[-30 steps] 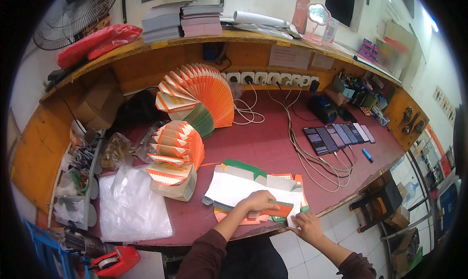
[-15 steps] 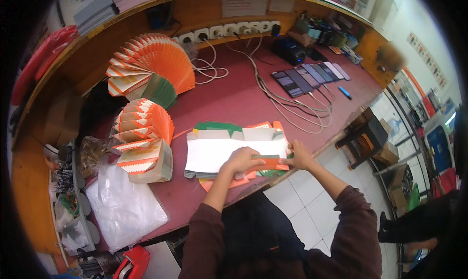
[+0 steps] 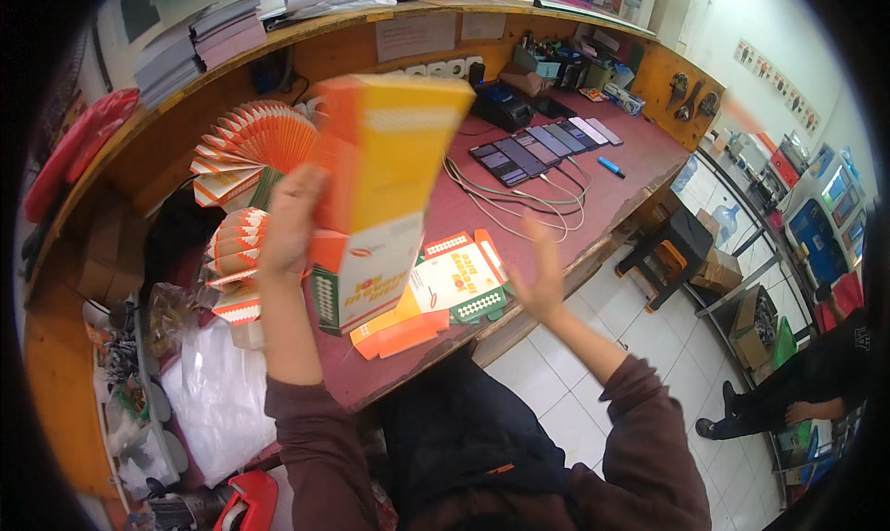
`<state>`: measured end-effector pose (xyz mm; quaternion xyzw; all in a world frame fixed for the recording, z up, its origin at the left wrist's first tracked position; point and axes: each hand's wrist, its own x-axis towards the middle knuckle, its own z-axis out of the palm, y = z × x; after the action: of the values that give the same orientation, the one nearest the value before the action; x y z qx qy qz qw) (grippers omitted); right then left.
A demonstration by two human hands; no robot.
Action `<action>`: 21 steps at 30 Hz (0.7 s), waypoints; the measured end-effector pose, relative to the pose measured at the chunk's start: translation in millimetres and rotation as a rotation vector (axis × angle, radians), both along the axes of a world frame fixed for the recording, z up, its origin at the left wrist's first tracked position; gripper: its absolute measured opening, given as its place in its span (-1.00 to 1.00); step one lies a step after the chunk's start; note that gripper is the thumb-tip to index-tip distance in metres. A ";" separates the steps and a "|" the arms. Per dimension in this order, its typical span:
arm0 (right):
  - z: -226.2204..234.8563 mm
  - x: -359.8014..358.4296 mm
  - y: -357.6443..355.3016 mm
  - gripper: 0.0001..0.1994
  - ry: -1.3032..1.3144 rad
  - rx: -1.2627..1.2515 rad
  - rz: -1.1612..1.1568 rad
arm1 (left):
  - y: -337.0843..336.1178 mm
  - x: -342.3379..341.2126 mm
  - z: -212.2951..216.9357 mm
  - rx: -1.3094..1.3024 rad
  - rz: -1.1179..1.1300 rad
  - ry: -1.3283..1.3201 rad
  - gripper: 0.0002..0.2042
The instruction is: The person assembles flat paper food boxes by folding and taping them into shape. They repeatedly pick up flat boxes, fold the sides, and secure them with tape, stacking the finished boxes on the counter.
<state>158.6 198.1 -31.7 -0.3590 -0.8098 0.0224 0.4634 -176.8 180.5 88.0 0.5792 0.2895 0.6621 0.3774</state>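
Far left of frame: red bag (image 3: 69, 151) on the curved wooden shelf (image 3: 120, 160), grey stacked folders (image 3: 190, 49) above it. Lower left: clear plastic bags (image 3: 218, 401) and a red tape dispenser (image 3: 246, 499) at the bench edge.

Left of centre: two fanned stacks of flat orange cartons (image 3: 260, 141) and (image 3: 236, 248), spread like fans, probably so single blanks peel off easily.

Left hand (image 3: 287, 220) is raised in front of the camera, fingers closed round the left edge of a flat orange-and-yellow carton blank (image 3: 380, 188). Thumb side is hidden behind the card, so the exact pinch can't be read. The blank is in the air above the bench, centre-upper frame, motion-blurred. Long axis runs near vertical, tilted slightly right at the top; yellow end points up toward the shelf, white-and-green printed end points down at the maroon bench top (image 3: 389, 383). Held by one edge, likely to leave the other edge free.

Centre, below it: more flat printed blanks (image 3: 445, 290) lying on the bench near the front edge, within reach.

Right hand (image 3: 542, 271) is just right of the blank, not touching it, palm open, fingers extended and slightly spread, holding nothing.

Right of that: white cables (image 3: 501, 206) run to a row of phones (image 3: 533, 151) laid side by side, blue marker (image 3: 612, 167) next to them. Far right: stool (image 3: 667, 243) on the tile floor, another person seated at lower right.
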 end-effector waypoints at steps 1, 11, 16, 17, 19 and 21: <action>-23.0 -7.2 -13.2 -0.23 -0.068 -0.055 -0.015 | -10.2 -6.9 9.4 0.004 0.005 -0.212 -0.77; -6.8 2.8 -85.0 -0.17 0.157 -0.475 0.297 | -145.0 21.2 -30.2 0.022 -0.095 -0.593 -0.60; 62.4 14.7 -130.0 -0.18 0.393 -0.141 0.483 | -183.6 110.8 -84.1 -0.298 -0.423 -0.291 -0.60; 73.1 21.4 -132.8 -0.25 0.286 -0.091 0.611 | -184.5 123.9 -90.0 -0.338 -0.490 -0.223 -0.61; 88.2 27.7 -143.0 -0.38 0.082 -0.164 0.830 | -185.2 138.3 -98.8 -0.401 -0.599 -0.116 -0.61; 96.5 28.5 -161.4 -0.50 0.055 -0.163 0.797 | -184.0 141.6 -107.4 -0.443 -0.670 -0.042 -0.61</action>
<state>187.1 36.7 64.8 -0.0519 -0.8685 0.2741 0.4097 -35.2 -3.5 -19.4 0.5323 0.2125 0.4356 0.6941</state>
